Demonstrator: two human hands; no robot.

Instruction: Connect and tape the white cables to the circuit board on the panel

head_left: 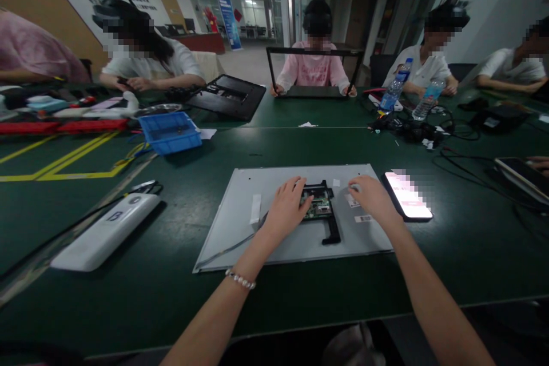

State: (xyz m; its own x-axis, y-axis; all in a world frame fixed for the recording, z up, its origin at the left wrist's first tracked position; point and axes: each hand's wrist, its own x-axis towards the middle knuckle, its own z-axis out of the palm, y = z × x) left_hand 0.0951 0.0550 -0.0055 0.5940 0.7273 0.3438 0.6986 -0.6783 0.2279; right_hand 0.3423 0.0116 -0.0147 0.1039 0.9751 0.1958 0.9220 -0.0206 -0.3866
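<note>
A flat light-grey panel (pixel 291 251), probably the back of a display, lies on the table before me. On it rests a black bracket (pixel 332 230) that frames a green circuit board (pixel 319 207). My left hand (pixel 285 206) lies over the bracket's left side, fingers stretched and thumb apart on the board's edge; it covers part of both. A thin cable (pixel 227 250) runs from under this hand to the panel's lower left. My right hand (pixel 375 197) hovers over the panel's right part, thumb and forefinger pinched together; anything between them is too small to make out.
A lit phone (pixel 407 195) lies right of the panel, a white power bank (pixel 109 231) to the left. Farther back are a blue basket (pixel 169 134), a black cover (pixel 231 94) and water bottles (pixel 395 87). Across the table a person holds up a black frame (pixel 315 51).
</note>
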